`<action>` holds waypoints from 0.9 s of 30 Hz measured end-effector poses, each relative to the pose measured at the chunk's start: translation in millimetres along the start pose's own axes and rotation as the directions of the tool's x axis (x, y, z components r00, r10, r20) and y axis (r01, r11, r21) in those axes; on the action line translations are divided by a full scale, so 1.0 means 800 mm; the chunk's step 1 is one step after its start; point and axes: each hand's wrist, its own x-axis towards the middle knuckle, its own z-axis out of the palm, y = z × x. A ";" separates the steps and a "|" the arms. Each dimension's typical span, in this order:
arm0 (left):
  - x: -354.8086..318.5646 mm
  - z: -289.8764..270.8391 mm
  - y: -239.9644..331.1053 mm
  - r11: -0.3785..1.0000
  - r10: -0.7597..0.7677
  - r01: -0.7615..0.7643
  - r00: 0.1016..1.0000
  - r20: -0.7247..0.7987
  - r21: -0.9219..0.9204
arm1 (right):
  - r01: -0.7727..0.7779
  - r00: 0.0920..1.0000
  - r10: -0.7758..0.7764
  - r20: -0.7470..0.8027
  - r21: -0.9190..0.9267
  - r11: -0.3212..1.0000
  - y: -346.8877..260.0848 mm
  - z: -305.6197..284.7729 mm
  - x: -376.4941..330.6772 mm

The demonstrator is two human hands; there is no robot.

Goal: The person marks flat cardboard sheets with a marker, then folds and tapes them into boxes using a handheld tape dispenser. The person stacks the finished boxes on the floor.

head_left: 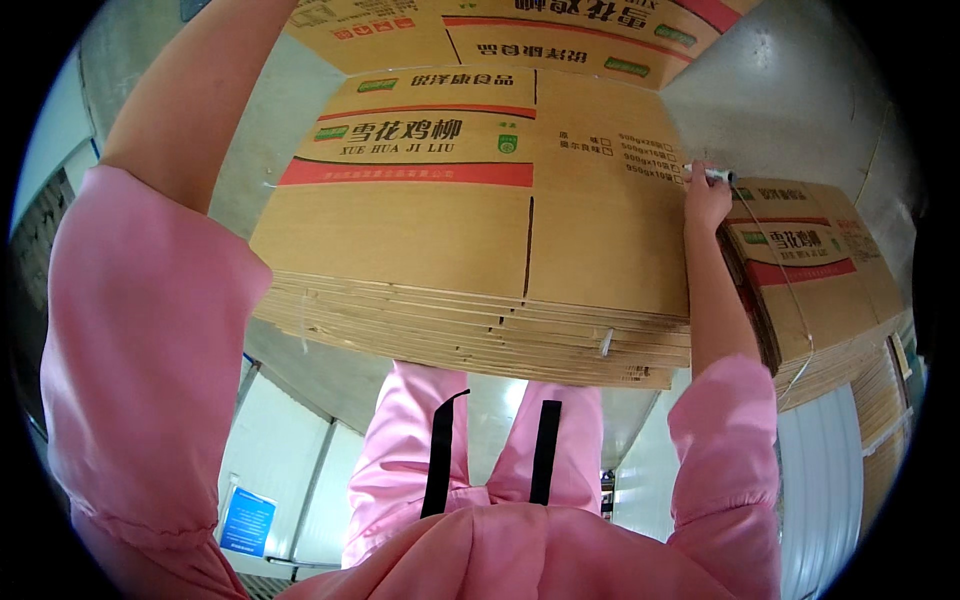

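A thick stack of flattened brown cartons (pixel 450 250) with red and green print lies in front of me. My right hand (pixel 706 198) rests at the stack's right edge, by a column of small printed check boxes. It is closed around a white marker pen (pixel 716 175), whose tip touches the top carton. My left arm, in a pink sleeve, reaches up past the top left of the picture, so its hand is out of view.
A second bundle of flat cartons (pixel 815 270), tied with string, lies right of my right hand. More flattened cartons (pixel 560 35) lie beyond the stack. Grey concrete floor (pixel 790 90) surrounds them. A white panel wall with a blue sign (pixel 247 520) shows at the lower left.
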 end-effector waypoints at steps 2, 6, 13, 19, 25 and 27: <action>-0.004 -0.007 0.009 0.996 0.014 -0.008 0.998 -0.061 0.090 | 0.096 0.985 -0.153 0.082 0.474 0.875 -0.014 -0.020 -0.046; -0.014 -0.004 -0.001 1.000 0.000 0.000 0.996 -0.089 0.006 | 0.463 0.519 -0.540 0.663 0.313 0.829 -0.061 -0.075 -0.179; -0.030 -0.023 0.026 1.000 0.020 -0.020 0.997 -0.078 0.003 | 0.773 0.308 -0.537 0.786 0.122 0.623 -0.082 -0.083 -0.199; -0.054 -0.026 0.028 0.999 -0.013 0.019 0.994 -0.111 0.049 | 0.903 0.205 -0.571 0.795 0.073 0.424 -0.105 -0.098 -0.196; -0.097 -0.031 0.048 0.999 0.000 0.004 0.996 -0.090 0.046 | 0.947 0.150 -0.899 0.412 -0.320 0.012 -0.103 -0.107 -0.201; -0.097 -0.040 0.044 0.997 0.012 -0.005 0.996 -0.094 0.077 | 0.884 0.171 -0.942 0.287 -0.467 0.019 -0.135 -0.100 -0.186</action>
